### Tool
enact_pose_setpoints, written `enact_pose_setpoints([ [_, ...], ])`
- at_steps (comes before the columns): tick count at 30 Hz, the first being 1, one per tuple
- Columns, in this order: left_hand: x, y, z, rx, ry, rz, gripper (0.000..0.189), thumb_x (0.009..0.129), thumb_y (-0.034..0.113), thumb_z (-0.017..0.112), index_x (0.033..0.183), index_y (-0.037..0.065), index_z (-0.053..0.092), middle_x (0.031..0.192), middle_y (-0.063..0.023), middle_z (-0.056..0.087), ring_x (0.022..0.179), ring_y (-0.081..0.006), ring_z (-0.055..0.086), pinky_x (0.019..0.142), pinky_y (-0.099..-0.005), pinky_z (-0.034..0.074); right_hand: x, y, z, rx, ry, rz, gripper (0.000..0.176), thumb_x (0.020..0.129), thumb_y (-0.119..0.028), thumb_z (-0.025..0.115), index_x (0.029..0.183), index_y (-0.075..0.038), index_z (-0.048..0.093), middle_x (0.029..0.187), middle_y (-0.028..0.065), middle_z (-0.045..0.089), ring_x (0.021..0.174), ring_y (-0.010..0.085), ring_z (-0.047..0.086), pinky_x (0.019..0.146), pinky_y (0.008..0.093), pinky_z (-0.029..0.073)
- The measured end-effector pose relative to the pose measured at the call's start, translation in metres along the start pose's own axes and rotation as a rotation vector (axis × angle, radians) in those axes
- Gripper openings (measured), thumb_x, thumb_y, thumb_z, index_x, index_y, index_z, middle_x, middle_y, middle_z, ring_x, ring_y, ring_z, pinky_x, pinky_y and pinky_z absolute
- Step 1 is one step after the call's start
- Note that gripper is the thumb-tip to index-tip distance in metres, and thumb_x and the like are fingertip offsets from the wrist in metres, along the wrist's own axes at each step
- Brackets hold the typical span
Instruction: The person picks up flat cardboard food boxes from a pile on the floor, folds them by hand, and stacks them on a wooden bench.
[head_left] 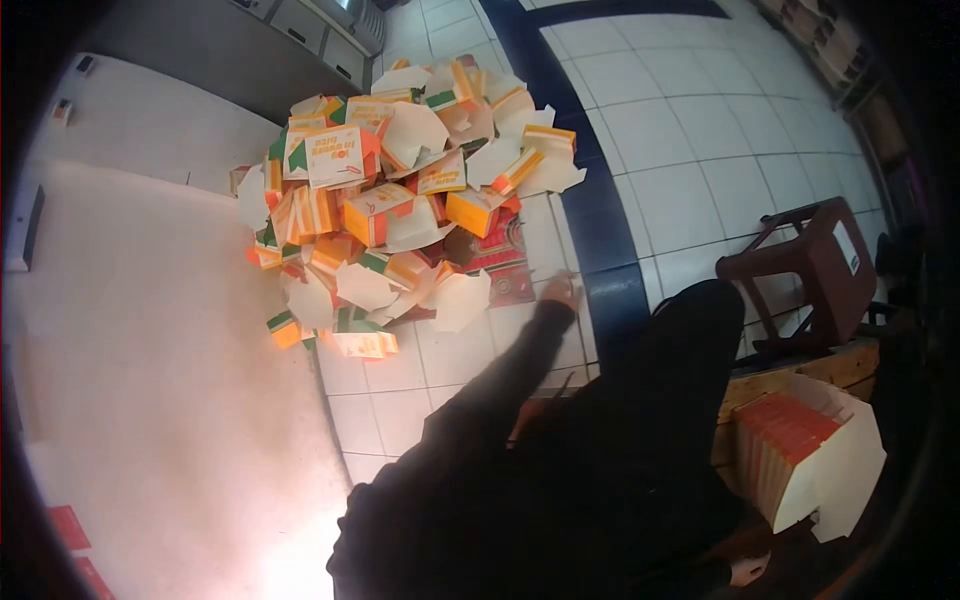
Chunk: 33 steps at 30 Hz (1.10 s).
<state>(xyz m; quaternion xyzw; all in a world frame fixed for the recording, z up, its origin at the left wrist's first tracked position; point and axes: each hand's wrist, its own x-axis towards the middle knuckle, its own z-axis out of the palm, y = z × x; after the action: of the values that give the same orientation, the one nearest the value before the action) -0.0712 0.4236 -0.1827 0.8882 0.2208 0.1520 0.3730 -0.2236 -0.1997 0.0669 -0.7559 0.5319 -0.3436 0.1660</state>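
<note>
White tiled floor [690,130] beside a pale desk [150,350], heaped with folded cartons [400,190]. Left hand [562,291] stretched low to the heap's near edge, grip open and empty. Flat cartons [790,450] stacked on edge, probably for easy reach, by right hand [747,569]; grip impossible to tell.

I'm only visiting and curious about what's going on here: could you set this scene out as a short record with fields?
place: white tiled floor with a dark blue stripe
pile: orange and white boxes heaped on the floor
left hand: stretched towards the pile's edge, seems empty
right hand: low by the body, grip unclear
nearby: brown stool; stack of flat boxes; white table
</note>
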Motion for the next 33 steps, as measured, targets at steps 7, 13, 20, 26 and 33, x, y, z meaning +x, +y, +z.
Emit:
enact_pose_setpoints([
  [7, -0.041, -0.198, -0.148, 0.820, -0.373, -0.564, 0.037, 0.073, 0.041, 0.066, 0.106, 0.025, 0.067, 0.132, -0.0183, 0.044, 0.107, -0.0363, 0.052, 0.093, -0.0441, 0.046, 0.007, 0.051, -0.048, -0.064, 0.044, 0.059, 0.039, 0.094, -0.036, 0.054, 0.117, -0.006, 0.063, 0.117, 0.0144, 0.062, 0.105, 0.0273, 0.060, 0.087, 0.0367, 0.051],
  [13, -0.022, -0.289, -0.201, 1.227, -0.777, -0.699, 0.043, 0.074, 0.042, 0.066, 0.115, 0.028, 0.064, 0.141, -0.0122, 0.029, 0.122, -0.0340, 0.036, 0.101, -0.0475, 0.036, 0.023, 0.085, -0.074, 0.011, -0.038, 0.213, 0.037, 0.094, -0.035, 0.054, 0.115, -0.007, 0.064, 0.116, 0.0138, 0.062, 0.105, 0.0274, 0.061, 0.087, 0.0367, 0.051],
  [20, 0.011, -0.300, -0.255, 1.170, -0.394, -0.742, 0.037, 0.080, 0.030, 0.063, 0.115, 0.018, 0.059, 0.128, -0.0136, 0.039, 0.110, -0.0305, 0.044, 0.093, -0.0421, 0.041, 0.044, 0.119, -0.080, 0.111, -0.100, 0.356, 0.035, 0.094, -0.034, 0.054, 0.113, -0.008, 0.066, 0.116, 0.0132, 0.063, 0.105, 0.0274, 0.061, 0.087, 0.0366, 0.052],
  [26, 0.030, -0.234, -0.313, 0.698, 0.405, -0.445, 0.033, 0.084, 0.020, 0.061, 0.115, 0.009, 0.055, 0.117, -0.0149, 0.048, 0.099, -0.0276, 0.051, 0.086, -0.0374, 0.046, 0.044, 0.133, -0.099, 0.140, -0.085, 0.372, 0.033, 0.094, -0.034, 0.055, 0.112, -0.009, 0.067, 0.115, 0.0126, 0.064, 0.105, 0.0275, 0.061, 0.088, 0.0366, 0.052],
  [33, 0.080, 0.005, -0.269, -0.078, 0.797, 0.021, 0.028, 0.090, 0.009, 0.059, 0.115, 0.000, 0.051, 0.104, -0.0163, 0.057, 0.088, -0.0243, 0.059, 0.077, -0.0322, 0.051, -0.098, -0.114, -0.099, 0.060, 0.226, -0.321, 0.022, 0.094, -0.020, 0.055, 0.108, -0.004, 0.063, 0.108, 0.0087, 0.062, 0.097, 0.0215, 0.058, 0.088, 0.0329, 0.046],
])
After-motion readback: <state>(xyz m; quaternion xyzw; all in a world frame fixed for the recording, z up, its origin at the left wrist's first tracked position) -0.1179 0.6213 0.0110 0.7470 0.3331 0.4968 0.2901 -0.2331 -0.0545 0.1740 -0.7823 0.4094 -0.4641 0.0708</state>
